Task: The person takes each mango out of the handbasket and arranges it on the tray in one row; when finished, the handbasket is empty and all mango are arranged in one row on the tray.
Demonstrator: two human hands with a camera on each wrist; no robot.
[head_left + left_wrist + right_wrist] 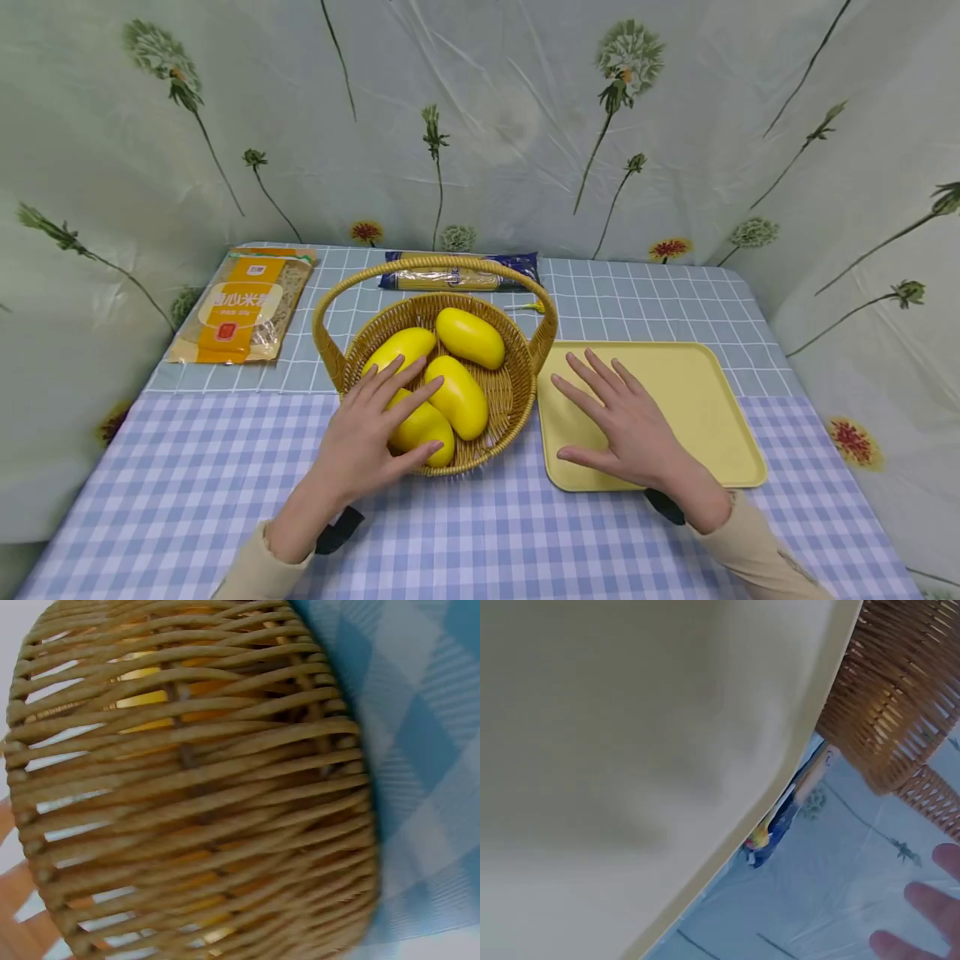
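Observation:
A round wicker basket (510, 392) with a tall arched handle holds several yellow mangoes (470, 337). Over its front left part spreads my left hand (367, 425), fingers straight and apart, overlapping the nearest mangoes in the head view. The woven side of the basket (202, 780) fills most of the left wrist view, with fingertips (22, 915) showing at its left edge. To the right, my right hand (622, 425) is spread above a pale yellow tray (697, 400) and holds nothing. In the right wrist view the tray (630, 750) takes up much of the picture.
An orange and clear food bag (243, 304) lies at the back left. Behind the basket is a blue-ended pack of noodles (457, 275). A small yellow-tipped item (534, 307) lies near the handle. A flowered curtain (480, 125) hangs behind the checked tablecloth (487, 550).

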